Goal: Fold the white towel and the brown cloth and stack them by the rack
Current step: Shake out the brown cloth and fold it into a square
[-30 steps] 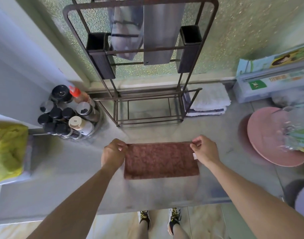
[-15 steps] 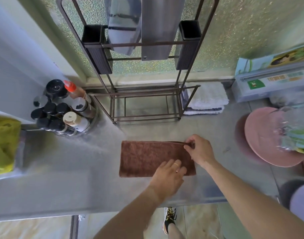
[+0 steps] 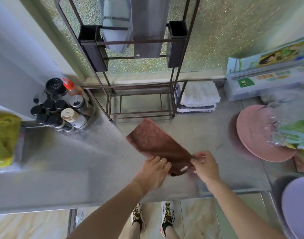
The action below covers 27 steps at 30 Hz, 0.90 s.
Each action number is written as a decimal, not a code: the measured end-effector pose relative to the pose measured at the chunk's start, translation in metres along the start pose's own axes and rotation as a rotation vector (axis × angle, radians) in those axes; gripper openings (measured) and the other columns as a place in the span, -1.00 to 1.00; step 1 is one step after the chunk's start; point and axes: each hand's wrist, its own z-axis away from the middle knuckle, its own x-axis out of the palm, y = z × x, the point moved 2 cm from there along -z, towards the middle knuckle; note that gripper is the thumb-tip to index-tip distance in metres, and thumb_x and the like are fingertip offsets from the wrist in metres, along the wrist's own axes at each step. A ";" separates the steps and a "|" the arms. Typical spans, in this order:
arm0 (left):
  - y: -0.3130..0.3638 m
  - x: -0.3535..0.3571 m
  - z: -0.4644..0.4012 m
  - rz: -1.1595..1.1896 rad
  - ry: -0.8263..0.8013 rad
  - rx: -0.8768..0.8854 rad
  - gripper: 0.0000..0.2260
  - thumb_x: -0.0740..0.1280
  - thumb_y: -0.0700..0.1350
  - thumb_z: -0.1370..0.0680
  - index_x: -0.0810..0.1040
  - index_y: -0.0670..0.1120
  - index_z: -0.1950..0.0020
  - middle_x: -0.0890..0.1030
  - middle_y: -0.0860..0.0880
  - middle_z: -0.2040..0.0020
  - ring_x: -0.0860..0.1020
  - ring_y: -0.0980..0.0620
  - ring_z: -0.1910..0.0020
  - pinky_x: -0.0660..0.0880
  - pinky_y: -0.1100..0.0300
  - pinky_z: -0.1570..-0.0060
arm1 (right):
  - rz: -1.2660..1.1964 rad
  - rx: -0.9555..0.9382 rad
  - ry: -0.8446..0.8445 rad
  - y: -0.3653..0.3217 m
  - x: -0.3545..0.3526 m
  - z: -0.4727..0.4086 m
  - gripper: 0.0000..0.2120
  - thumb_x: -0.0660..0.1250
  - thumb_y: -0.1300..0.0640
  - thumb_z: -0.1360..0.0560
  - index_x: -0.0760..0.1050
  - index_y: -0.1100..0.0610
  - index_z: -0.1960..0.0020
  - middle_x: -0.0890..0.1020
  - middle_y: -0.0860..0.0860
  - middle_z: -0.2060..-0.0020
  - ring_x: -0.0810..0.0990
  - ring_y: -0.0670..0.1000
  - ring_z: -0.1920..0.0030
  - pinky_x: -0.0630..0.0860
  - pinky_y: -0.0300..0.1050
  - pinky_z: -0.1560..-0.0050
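The brown cloth [image 3: 154, 142], folded into a long strip, lies at a slant on the grey counter, its far end pointing toward the rack. My left hand [image 3: 153, 169] grips the cloth's near end from the left. My right hand [image 3: 205, 165] pinches the same end from the right, beside a small white label. The white towel [image 3: 198, 94] sits folded in a stack on the counter, right next to the dark metal rack [image 3: 140, 99].
A round holder of spice bottles [image 3: 61, 107] stands left of the rack. A pink plate [image 3: 254, 135] with wrapped greens lies at the right, boxes of wrap [image 3: 268, 78] behind it. A yellow cloth [image 3: 2, 138] lies far left. The counter's front edge runs just below my hands.
The cloth has turned from lying square to lying diagonally, with its right end pulled toward me. My left hand moved from the cloth's left end across to the near end beside my right hand.
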 end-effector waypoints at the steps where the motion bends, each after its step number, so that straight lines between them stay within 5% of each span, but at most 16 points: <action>1: -0.001 -0.003 0.011 0.042 0.002 -0.035 -0.92 0.39 -0.09 -0.43 0.53 -0.02 0.12 0.60 0.02 0.24 0.56 -0.04 0.32 0.48 0.15 0.29 | -0.033 0.027 -0.042 0.006 0.001 0.015 -0.77 0.43 0.26 -0.41 0.44 -0.02 0.16 0.68 0.07 0.20 0.70 0.18 0.22 0.67 0.21 0.12; 4: 0.003 -0.010 0.048 0.163 0.008 -0.125 -0.95 0.32 -0.08 -0.43 0.49 -0.03 0.15 0.57 0.00 0.29 0.55 -0.05 0.39 0.48 0.13 0.40 | -0.089 0.065 -0.216 0.021 0.009 0.063 -0.81 0.31 0.39 -0.50 0.43 0.12 0.11 0.67 0.23 0.16 0.70 0.30 0.25 0.64 0.08 0.26; 8: 0.007 -0.008 0.102 0.347 -0.009 -0.306 -0.91 0.30 -0.08 -0.45 0.47 -0.02 0.07 0.57 0.03 0.26 0.57 -0.04 0.37 0.48 0.12 0.42 | -0.075 0.055 -0.425 0.029 0.015 0.112 -0.84 0.26 0.49 -0.49 0.55 0.30 0.11 0.65 0.37 0.20 0.63 0.13 0.32 0.55 -0.08 0.28; 14: 0.011 -0.020 0.140 0.721 0.016 -0.523 -0.89 0.30 -0.15 -0.48 0.52 0.06 0.06 0.66 0.13 0.22 0.63 0.19 0.23 0.60 0.19 0.16 | 0.004 -0.005 -0.577 0.019 0.010 0.142 -0.62 0.31 0.52 -0.35 0.67 0.14 0.02 0.74 0.19 0.23 0.69 0.13 0.22 0.60 -0.04 0.13; 17: 0.003 -0.028 0.134 0.798 0.098 -0.589 -0.95 0.35 -0.16 -0.54 0.57 -0.01 0.07 0.68 0.13 0.25 0.66 0.17 0.25 0.59 0.28 0.22 | -0.018 -0.074 -0.518 -0.005 0.003 0.136 -0.68 0.45 0.45 -0.37 0.68 0.09 0.02 0.75 0.08 0.20 0.71 0.03 0.18 0.62 -0.19 0.14; 21: -0.020 -0.037 0.105 0.913 0.239 -0.854 -0.93 0.40 -0.14 -0.56 0.62 -0.05 0.13 0.70 0.05 0.30 0.66 0.16 0.30 0.48 0.43 0.31 | -0.075 -0.118 -0.401 -0.037 0.013 0.102 -0.91 0.47 0.26 -0.46 0.68 0.09 0.09 0.73 0.08 0.30 0.65 0.03 0.30 0.59 -0.09 0.22; 24: -0.040 -0.032 0.080 1.009 0.261 -1.078 -0.92 0.41 -0.11 -0.54 0.64 -0.03 0.16 0.72 0.01 0.26 0.68 0.04 0.24 0.54 0.26 0.24 | -0.054 -0.133 -0.261 -0.052 0.032 0.068 -0.96 0.49 0.07 -0.41 0.68 0.01 0.21 0.69 -0.04 0.37 0.63 0.01 0.30 0.58 0.08 0.18; 27: -0.059 -0.024 0.058 1.047 0.258 -1.172 -0.90 0.37 -0.08 -0.55 0.66 -0.05 0.12 0.71 -0.05 0.20 0.67 -0.07 0.16 0.54 0.12 0.15 | 0.002 -0.152 -0.179 -0.064 0.052 0.037 -0.91 0.48 0.02 -0.41 0.67 0.02 0.22 0.71 -0.03 0.28 0.69 0.07 0.14 0.56 -0.02 0.06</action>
